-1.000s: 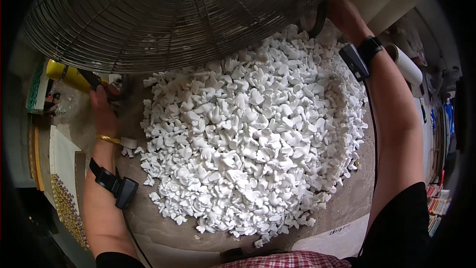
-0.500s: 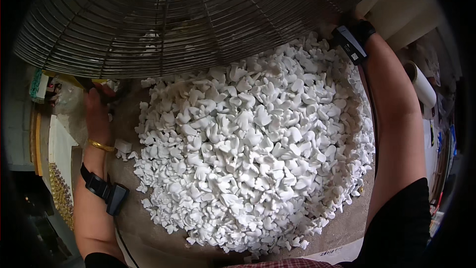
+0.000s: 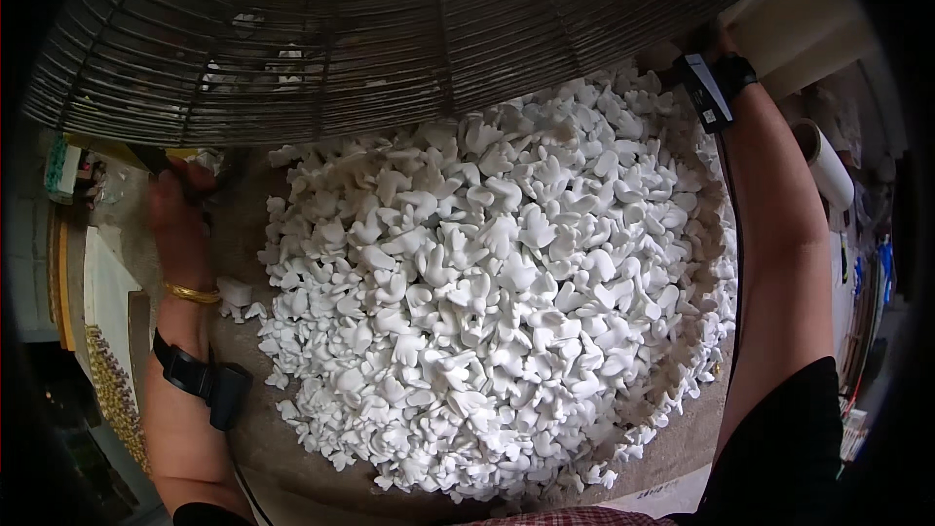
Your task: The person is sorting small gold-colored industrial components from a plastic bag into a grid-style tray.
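Wire fan guard (image 3: 321, 58): screens far edge of surface (image 3: 242, 239).
Left hand (image 3: 183, 209): at dark bar (image 3: 148, 157), far-left corner; hold unclear.
Right hand (image 3: 717, 43): toward far-right corner, beside guard, mostly lost in shadow.
White molded pieces (image 3: 487, 282): heaped mid-surface, spilling toward near edge.
White roll (image 3: 830, 170): beyond right edge.

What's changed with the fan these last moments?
The wire fan guard reaches farther right, and its hub has slipped out past the picture's top edge; the view shifted too. The left hand and right hand stay at its sides; no release shows. The heap of white pieces looks undisturbed.
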Tool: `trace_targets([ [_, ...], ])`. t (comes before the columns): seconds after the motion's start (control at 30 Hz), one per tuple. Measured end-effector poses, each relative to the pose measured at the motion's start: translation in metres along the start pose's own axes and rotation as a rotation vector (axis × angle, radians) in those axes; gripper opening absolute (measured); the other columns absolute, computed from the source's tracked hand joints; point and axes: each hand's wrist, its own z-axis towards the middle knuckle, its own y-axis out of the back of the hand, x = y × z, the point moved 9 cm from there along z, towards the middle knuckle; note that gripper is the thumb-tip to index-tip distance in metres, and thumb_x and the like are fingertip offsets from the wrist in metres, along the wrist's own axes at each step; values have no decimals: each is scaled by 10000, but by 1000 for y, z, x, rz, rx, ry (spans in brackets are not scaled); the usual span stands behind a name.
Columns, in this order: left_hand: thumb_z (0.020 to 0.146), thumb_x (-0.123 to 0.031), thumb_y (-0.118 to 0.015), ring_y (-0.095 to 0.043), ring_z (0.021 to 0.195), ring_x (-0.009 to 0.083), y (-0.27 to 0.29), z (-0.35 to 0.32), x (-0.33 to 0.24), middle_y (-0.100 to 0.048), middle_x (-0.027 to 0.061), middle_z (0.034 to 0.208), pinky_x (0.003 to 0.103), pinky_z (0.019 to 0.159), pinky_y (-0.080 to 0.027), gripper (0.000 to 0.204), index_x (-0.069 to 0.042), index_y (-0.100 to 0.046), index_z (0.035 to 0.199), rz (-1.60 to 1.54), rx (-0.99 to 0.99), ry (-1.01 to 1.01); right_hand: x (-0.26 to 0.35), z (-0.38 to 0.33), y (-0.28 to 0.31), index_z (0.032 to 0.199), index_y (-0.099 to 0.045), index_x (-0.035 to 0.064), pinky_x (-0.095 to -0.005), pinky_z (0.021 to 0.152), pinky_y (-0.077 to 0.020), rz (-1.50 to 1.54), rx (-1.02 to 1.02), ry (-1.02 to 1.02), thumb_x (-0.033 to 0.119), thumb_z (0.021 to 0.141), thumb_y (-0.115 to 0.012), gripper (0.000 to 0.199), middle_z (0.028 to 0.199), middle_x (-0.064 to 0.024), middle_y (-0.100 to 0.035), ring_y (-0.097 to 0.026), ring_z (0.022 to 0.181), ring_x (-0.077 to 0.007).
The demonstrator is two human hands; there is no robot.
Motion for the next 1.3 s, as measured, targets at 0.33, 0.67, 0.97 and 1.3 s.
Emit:
trace_targets([
  [0.33,1022,-422,-385,-516,822,99,4,-1,12,-584,-12,874,248,703,-380,354,-96,-520,1048,112,-109,68,89,17,51,1082,-611,77,-390,773,-499,70,-17,-140,203,912,-584,213,1003,-48,-661,-619,877,-260],
  [0.67,1023,-418,-383,-494,832,124,6,-6,6,-563,9,874,284,809,-377,356,-84,-506,1029,196,-97,35,66,-35,-90,1206,-599,32,-353,931,-474,-682,-596,89,156,868,-630,361,1196,-112,-624,-574,1145,-233],
  [0.97,1030,-384,-383,-495,814,142,-12,-2,-2,-525,18,829,300,809,-391,321,-78,-473,986,-7,-56,-10,13,-20,-76,1193,-600,32,-354,922,-474,-650,-565,21,162,874,-621,345,1178,-113,-623,-575,1129,-234],
  [1.3,976,-320,-535,-529,744,125,0,1,3,-560,32,827,289,755,-428,278,-49,-474,985,152,-100,2,13,-25,-80,1177,-601,32,-356,913,-475,-622,-561,20,168,880,-612,327,1158,-113,-623,-576,1112,-236],
])
